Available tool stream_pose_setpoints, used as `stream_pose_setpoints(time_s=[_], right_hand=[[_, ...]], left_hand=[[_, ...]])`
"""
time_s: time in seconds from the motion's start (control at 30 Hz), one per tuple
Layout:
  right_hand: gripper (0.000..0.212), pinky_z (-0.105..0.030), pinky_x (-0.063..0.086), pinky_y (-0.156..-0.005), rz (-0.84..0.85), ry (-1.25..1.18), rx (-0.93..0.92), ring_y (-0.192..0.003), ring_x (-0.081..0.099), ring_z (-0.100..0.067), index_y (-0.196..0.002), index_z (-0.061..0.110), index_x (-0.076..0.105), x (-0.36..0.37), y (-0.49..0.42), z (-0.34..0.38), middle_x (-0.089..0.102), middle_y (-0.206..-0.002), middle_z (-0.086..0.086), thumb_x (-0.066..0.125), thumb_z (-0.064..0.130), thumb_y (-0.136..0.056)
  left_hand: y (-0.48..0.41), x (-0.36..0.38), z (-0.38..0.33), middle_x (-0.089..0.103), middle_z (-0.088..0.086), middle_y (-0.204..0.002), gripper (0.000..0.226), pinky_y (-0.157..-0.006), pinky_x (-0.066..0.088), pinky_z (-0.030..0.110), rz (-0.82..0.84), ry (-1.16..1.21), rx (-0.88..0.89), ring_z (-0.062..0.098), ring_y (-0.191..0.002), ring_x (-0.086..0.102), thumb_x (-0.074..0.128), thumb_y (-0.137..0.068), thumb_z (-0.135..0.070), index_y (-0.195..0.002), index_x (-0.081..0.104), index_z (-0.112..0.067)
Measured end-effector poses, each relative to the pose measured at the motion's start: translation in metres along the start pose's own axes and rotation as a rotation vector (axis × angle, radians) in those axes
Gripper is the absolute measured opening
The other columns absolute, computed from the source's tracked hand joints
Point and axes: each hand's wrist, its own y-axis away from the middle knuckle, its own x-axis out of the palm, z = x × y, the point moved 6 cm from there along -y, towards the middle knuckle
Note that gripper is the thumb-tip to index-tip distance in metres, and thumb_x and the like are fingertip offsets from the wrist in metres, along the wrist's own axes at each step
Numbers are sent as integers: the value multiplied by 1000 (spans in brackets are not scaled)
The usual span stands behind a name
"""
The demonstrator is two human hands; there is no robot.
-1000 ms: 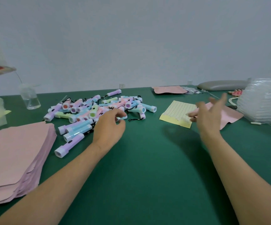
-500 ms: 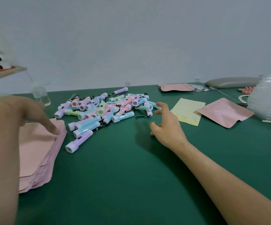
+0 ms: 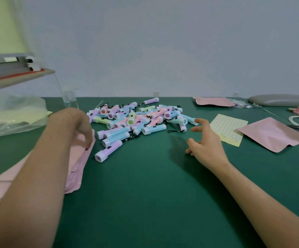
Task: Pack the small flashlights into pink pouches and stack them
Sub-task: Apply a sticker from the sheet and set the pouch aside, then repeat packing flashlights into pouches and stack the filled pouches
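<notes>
A heap of small pastel flashlights [image 3: 136, 120] with black wrist cords lies at the middle of the green table [image 3: 145, 194]. One purple flashlight [image 3: 107, 152] lies nearest, at the heap's front left. A stack of flat pink pouches [image 3: 75, 169] sits to the left. My left hand [image 3: 77, 122] reaches over this stack, and its fingers curl down round the far right corner of the top pouch. My right hand [image 3: 206, 142] hovers just right of the heap with fingers spread, holding nothing. A single pink pouch [image 3: 272, 135] lies flat further right.
A yellow sticker sheet [image 3: 229, 126] lies between the heap and the single pouch. Another pink pouch [image 3: 214, 102] and a grey pad [image 3: 281, 100] are at the back right. A clear plastic bag [image 3: 11, 115] and a small clear bottle [image 3: 70, 99] stand at the left.
My left hand left the flashlight heap and went to the pouch stack, curling onto its far corner. My right hand came left from the single pouch to the heap's right side.
</notes>
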Motion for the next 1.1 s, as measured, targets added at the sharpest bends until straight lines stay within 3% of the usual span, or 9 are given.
stream_pose_setpoints(time_s=[0.1,0.2,0.37,0.43,0.5,0.6,0.67,0.87,1.1], right_hand=[[59,-48,60,-81,0,13,-13,-60,73,-11,-141,34,36,2,-1,1,53,-130,5,57,12,-91],[58,-43,60,-76,3,11,-20,-59,73,-11,-140,34,37,3,1,3,53,-129,7,57,12,-91],[55,-39,59,-74,17,17,-17,-60,73,-10,-139,35,39,5,2,3,53,-126,9,57,13,-92],[54,-36,57,-73,24,27,-20,-60,73,-9,-139,34,40,5,1,4,52,-126,10,57,13,-92],[55,-34,56,-72,27,35,-19,-60,72,-9,-140,33,40,5,1,5,52,-125,11,58,14,-92],[55,-35,57,-75,31,46,-17,-61,72,-8,-141,31,42,5,2,6,52,-124,12,58,15,-91],[55,-33,57,-75,35,50,-15,-62,72,-8,-141,31,42,5,2,6,52,-124,12,58,15,-91],[53,-36,58,-81,39,59,-17,-65,72,-9,-139,32,42,4,1,6,52,-124,13,58,17,-91],[54,-38,59,-80,38,27,-17,-65,72,-10,-139,33,40,4,2,5,51,-122,13,57,16,-91]], left_hand=[[2,-4,-2,59,16,-124,60,-97,58,51,17,33,14,37,-104,67,93,-62,-22,-108,58,-9],[1,-9,-1,60,22,-129,62,-99,58,53,37,135,39,43,-110,66,82,-67,-5,-123,57,1],[4,-20,-6,80,16,-83,18,-80,64,47,-62,254,61,30,-77,80,71,-87,4,-103,65,8],[3,-27,-5,79,16,-79,16,-68,63,42,-75,348,72,29,-70,79,74,-89,4,-102,67,9],[2,-30,-5,80,18,-94,42,-69,63,44,-70,387,69,33,-74,79,88,-81,-7,-113,66,7],[1,-14,-10,54,20,-150,119,-96,57,56,2,271,41,43,-114,68,104,-53,-43,-150,46,-5],[-2,4,-11,42,17,-161,146,-108,49,58,65,188,3,46,-131,55,105,-36,-55,-157,38,-10],[-2,-2,-23,68,14,-110,87,-94,60,52,1,41,25,36,-94,75,100,-59,-24,-131,54,-8],[26,1,-54,59,9,-122,65,-93,62,43,-98,-211,70,31,-104,70,77,-76,-5,-136,55,-9]])
